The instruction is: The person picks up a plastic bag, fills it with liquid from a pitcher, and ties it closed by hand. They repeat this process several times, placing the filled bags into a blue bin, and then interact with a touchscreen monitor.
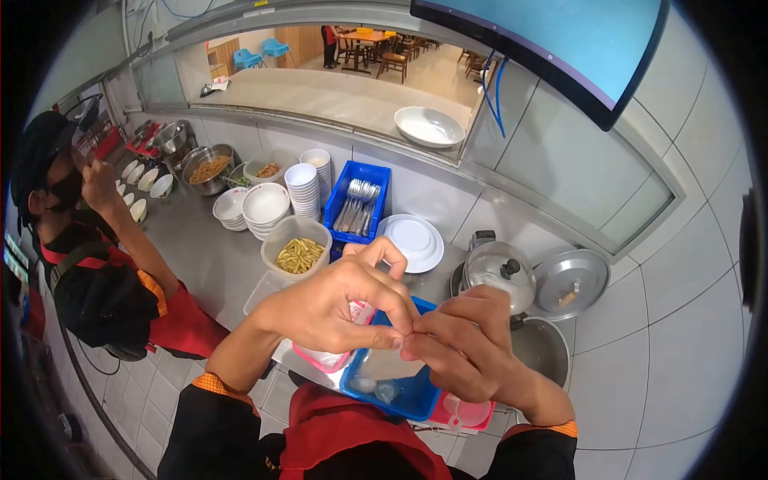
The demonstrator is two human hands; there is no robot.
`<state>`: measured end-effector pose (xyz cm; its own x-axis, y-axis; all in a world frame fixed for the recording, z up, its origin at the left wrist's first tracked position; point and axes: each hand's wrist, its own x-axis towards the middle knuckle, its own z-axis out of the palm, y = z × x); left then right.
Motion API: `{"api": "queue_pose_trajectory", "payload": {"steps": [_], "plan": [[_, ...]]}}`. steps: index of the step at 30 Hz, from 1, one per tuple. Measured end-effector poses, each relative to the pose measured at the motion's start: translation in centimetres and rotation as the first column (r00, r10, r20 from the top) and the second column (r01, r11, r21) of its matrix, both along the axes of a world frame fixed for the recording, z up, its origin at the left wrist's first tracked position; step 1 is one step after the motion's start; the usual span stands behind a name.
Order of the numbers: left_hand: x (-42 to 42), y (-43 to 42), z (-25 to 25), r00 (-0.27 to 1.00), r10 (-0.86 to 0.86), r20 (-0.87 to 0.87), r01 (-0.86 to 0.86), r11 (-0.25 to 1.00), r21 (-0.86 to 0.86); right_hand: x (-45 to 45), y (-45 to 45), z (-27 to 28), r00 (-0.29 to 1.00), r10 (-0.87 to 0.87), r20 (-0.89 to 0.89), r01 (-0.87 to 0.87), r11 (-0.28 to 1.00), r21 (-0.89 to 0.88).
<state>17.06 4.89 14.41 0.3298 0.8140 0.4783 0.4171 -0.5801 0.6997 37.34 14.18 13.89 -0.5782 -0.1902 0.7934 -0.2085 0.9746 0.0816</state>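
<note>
My left hand (344, 296) and my right hand (464, 344) meet at the fingertips, thumbs and forefingers pinched together. Between them they hold what looks like a small clear plastic bag (390, 365); its top is hidden by my fingers. Below is a blue plastic basket (412, 406), with small clear knotted-looking bags (386, 390) lying in it. Left of the basket stands a pink-and-white pack (324, 358), partly covered by my left hand. A pink container with a translucent lid (468, 414) sits to the right.
A tub of greenish-yellow pickles (299, 254), stacked bowls (266, 206), a blue cutlery tray (356, 200) and white plates (412, 242) line the counter. Pots (540, 352) and a metal lid (571, 283) are at right. A co-worker (112, 272) stands at left; a monitor (560, 40) hangs above.
</note>
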Motion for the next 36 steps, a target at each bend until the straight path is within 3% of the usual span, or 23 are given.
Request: {"api": "queue_pose_trajectory", "payload": {"steps": [2, 5, 7, 9, 10, 12, 15, 17, 19, 21, 22, 24, 25, 27, 28, 30, 31, 33, 36], "plan": [[0.2, -0.2, -1.6, 0.998, 0.026, 0.050, -0.023, 0.998, -0.064, 0.1, -0.1, -0.7, 0.999, -0.010, 0.053, 0.012, 0.999, -0.042], [0.4, -0.4, -3.8, 0.989, 0.080, 0.121, -0.078, 0.997, -0.022, 0.0, -0.3, -2.0, 0.992, -0.017, 0.125, 0.032, 0.992, -0.121], [0.8, -0.6, -5.5, 0.956, 0.091, 0.279, -0.067, 0.993, -0.093, -0.1, -0.4, -3.2, 0.989, -0.017, 0.148, 0.041, 0.986, -0.164], [1.4, -1.0, -6.9, 0.938, 0.119, 0.326, -0.092, 0.991, -0.097, -0.3, -0.5, -4.3, 0.981, 0.063, 0.186, 0.001, 0.945, -0.328], [1.6, -1.3, -7.4, 0.930, 0.138, 0.340, -0.097, 0.986, -0.134, -0.3, -0.7, -4.5, 0.980, 0.068, 0.188, -0.002, 0.944, -0.331], [1.9, -1.9, -8.5, 0.925, 0.174, 0.338, -0.110, 0.973, -0.201, -0.2, -1.4, -5.0, 0.959, 0.096, 0.267, 0.059, 0.853, -0.519], [3.1, -2.9, -10.6, 0.853, 0.257, 0.455, -0.140, 0.951, -0.275, -0.1, -2.1, -6.6, 0.947, 0.085, 0.311, 0.117, 0.808, -0.577], [3.7, -3.5, -11.2, 0.857, 0.295, 0.423, -0.160, 0.932, -0.324, 0.0, -2.5, -7.2, 0.940, 0.083, 0.332, 0.146, 0.780, -0.608], [4.8, -3.6, -11.6, 0.871, 0.426, 0.244, -0.349, 0.887, -0.304, 0.2, -2.4, -7.6, 0.932, 0.074, 0.355, 0.175, 0.765, -0.620], [5.3, -3.8, -12.4, 0.856, 0.456, 0.243, -0.374, 0.871, -0.319, 0.5, -2.3, -8.4, 0.912, 0.180, 0.368, 0.204, 0.579, -0.789], [5.4, -3.9, -12.6, 0.860, 0.474, 0.191, -0.405, 0.860, -0.312, 0.7, -2.2, -8.9, 0.910, 0.179, 0.374, 0.208, 0.583, -0.785], [6.2, -4.0, -13.1, 0.829, 0.544, 0.134, -0.492, 0.821, -0.288, 1.4, -2.4, -10.1, 0.899, 0.301, 0.317, 0.252, 0.236, -0.939], [6.5, -4.1, -13.2, 0.827, 0.544, 0.142, -0.492, 0.823, -0.285, 1.5, -2.6, -10.5, 0.897, 0.300, 0.324, 0.256, 0.243, -0.935], [7.0, -4.3, -13.5, 0.764, 0.645, -0.023, -0.639, 0.751, -0.164, 1.3, -3.3, -11.1, 0.929, 0.208, 0.306, 0.269, 0.189, -0.944], [7.6, -4.1, -13.9, 0.698, 0.716, -0.005, -0.712, 0.693, -0.118, 1.2, -3.4, -11.2, 0.927, 0.207, 0.313, 0.275, 0.194, -0.942], [8.1, -4.1, -15.2, 0.664, 0.747, -0.030, -0.748, 0.663, -0.045, 1.1, -3.7, -11.3, 0.899, 0.069, 0.432, 0.373, 0.397, -0.839], [8.2, -4.0, -15.9, 0.626, 0.777, -0.062, -0.777, 0.629, 0.031, 0.9, -4.1, -11.6, 0.896, 0.066, 0.438, 0.379, 0.397, -0.836], [8.4, -3.8, -16.9, 0.601, 0.799, -0.026, -0.795, 0.601, 0.081, 0.5, -4.8, -12.6, 0.911, -0.114, 0.397, 0.402, 0.466, -0.788], [8.2, -4.0, -17.9, 0.597, 0.801, -0.040, -0.794, 0.597, 0.118, 0.3, -5.6, -14.1, 0.898, -0.187, 0.399, 0.440, 0.388, -0.810]]}}
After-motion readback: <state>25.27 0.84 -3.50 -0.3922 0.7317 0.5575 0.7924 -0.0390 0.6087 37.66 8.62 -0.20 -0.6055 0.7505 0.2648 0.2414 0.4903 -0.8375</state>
